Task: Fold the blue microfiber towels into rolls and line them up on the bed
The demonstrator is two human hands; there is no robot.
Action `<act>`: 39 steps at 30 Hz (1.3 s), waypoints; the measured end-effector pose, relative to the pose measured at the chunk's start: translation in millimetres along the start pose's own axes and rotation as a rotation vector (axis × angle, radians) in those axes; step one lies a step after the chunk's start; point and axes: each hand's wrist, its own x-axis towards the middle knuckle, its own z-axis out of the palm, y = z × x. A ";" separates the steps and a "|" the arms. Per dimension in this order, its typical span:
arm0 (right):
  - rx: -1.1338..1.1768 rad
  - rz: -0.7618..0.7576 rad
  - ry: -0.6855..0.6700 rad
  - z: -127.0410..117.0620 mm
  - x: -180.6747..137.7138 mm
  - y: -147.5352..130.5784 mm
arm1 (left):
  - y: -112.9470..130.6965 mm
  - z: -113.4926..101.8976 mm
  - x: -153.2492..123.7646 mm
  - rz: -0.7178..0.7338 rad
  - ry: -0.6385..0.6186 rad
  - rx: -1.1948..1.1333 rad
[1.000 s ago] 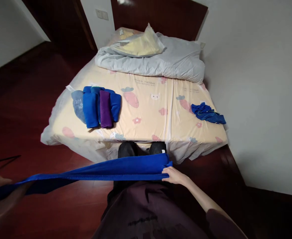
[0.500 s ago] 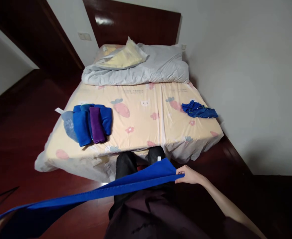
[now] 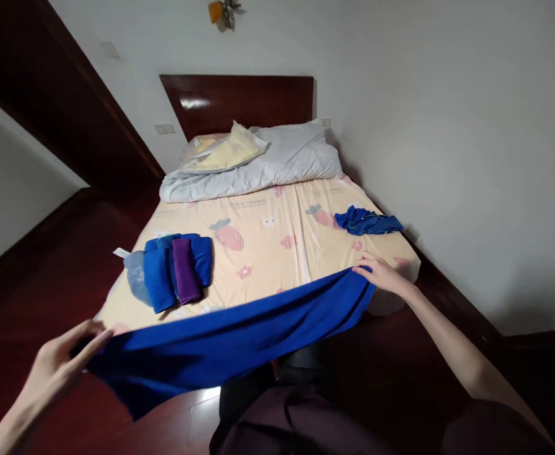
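Note:
A blue towel-like cloth (image 3: pixel 230 341) hangs stretched between my two hands, in front of the bed's near edge. My left hand (image 3: pixel 71 351) pinches its left upper corner, at the lower left of the view. At the other end, my right hand (image 3: pixel 376 273) grips the right upper corner between thumb and fingers. The cloth's upper edge is nearly straight, and its lower part drapes loosely above my legs. Beyond my left hand, a pile of folded blue cloths (image 3: pixel 158 278) lies on the bed with a rolled purple cloth (image 3: pixel 187 272) on it.
The bed (image 3: pixel 253 253) has a cream sheet with carrot and flower prints. A crumpled blue cloth (image 3: pixel 367 221) lies at its right side. A grey quilt (image 3: pixel 296 155) and a pale yellow pillow (image 3: pixel 234 148) rest by the dark headboard (image 3: pixel 244 101). A white wall (image 3: pixel 447 158) stands at right.
Both hands have risen and moved forward, and the cloth now hangs wide and nearly level before the bed. My left hand has come fully into view. The camera has tilted up.

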 end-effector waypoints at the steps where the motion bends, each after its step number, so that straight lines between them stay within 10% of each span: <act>1: -0.029 -0.023 0.075 -7.3 6.5 7.6 | -0.4 8.5 12.7 -0.046 0.035 -0.080; 8: -0.146 -0.121 0.391 -52.3 8.8 37.2 | 0.7 19.4 64.9 0.093 0.063 -0.171; 13: -0.206 -0.127 0.295 -55.9 -23.8 45.3 | -10.2 20.3 40.2 0.248 0.117 -0.194; 22: -0.251 0.104 0.136 -64.0 -40.7 30.6 | -26.1 10.6 0.6 -0.046 0.060 -0.150; 32: -0.063 0.346 -0.105 -69.7 -1.6 49.6 | -38.8 52.3 23.5 -0.267 -0.251 -0.252; 39: -0.174 0.255 -0.005 -52.1 91.0 91.8 | -46.7 109.0 117.9 -0.155 -0.196 -0.155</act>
